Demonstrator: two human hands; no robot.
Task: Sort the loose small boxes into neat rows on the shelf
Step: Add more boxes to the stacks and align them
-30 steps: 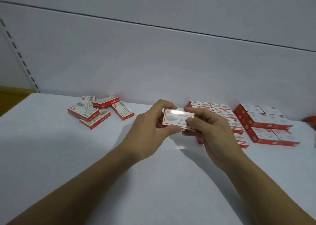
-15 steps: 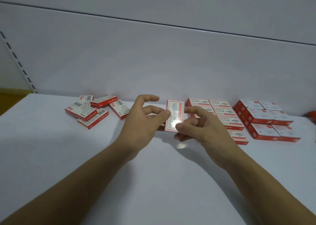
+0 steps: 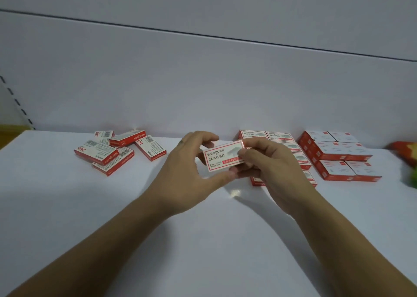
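Over the white shelf (image 3: 214, 240), your left hand (image 3: 185, 172) and right hand (image 3: 273, 174) meet, both pinching one Wengu 24/6 staple box (image 3: 218, 158), printed face toward you. At ten o'clock beyond it, loose staple boxes (image 3: 117, 150) lie jumbled. At two o'clock, neat rows (image 3: 279, 136) reach the back panel (image 3: 203, 82), with stacked boxes (image 3: 334, 152) beside them.

The left forearm (image 3: 101, 240), coming in from 7 o'clock, and the right forearm (image 3: 338, 235), coming in from 5 o'clock, are both showing bare right to the picture's edge. The left hand (image 3: 187, 172) and right hand (image 3: 270, 168) are showing bare too, the visible fingernails looking short and plain.
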